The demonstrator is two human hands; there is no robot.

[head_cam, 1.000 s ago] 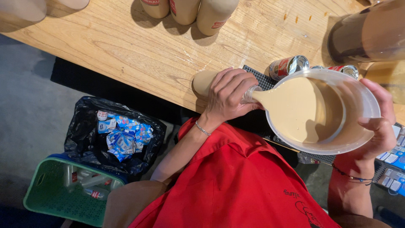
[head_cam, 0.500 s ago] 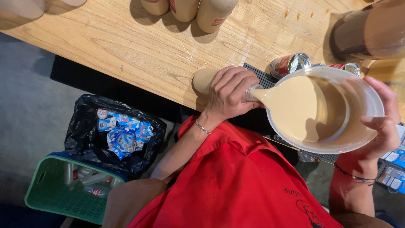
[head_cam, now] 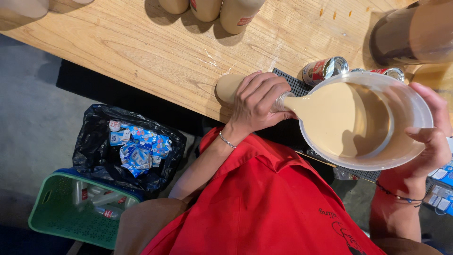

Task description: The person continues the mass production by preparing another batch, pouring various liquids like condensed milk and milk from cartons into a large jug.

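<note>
Translucent plastic jug (head_cam: 401, 101), tilted, spout at a bottle (head_cam: 230, 88) mouth, holding creamy beige liquid; left hand (head_cam: 258, 105) wraps the bottle, right hand (head_cam: 432, 139) grips the jug.

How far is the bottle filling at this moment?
Done: three filled bottles stand on the table. In hand: the left hand holds a bottle while the right hand tips the jug into it. Left: much milky drink remains in the jug.

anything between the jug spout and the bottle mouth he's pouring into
Nothing visible: the clear plastic jug of beige liquid, tilted by the right hand, meets the bottle directly; the left hand wraps its neck.
</note>
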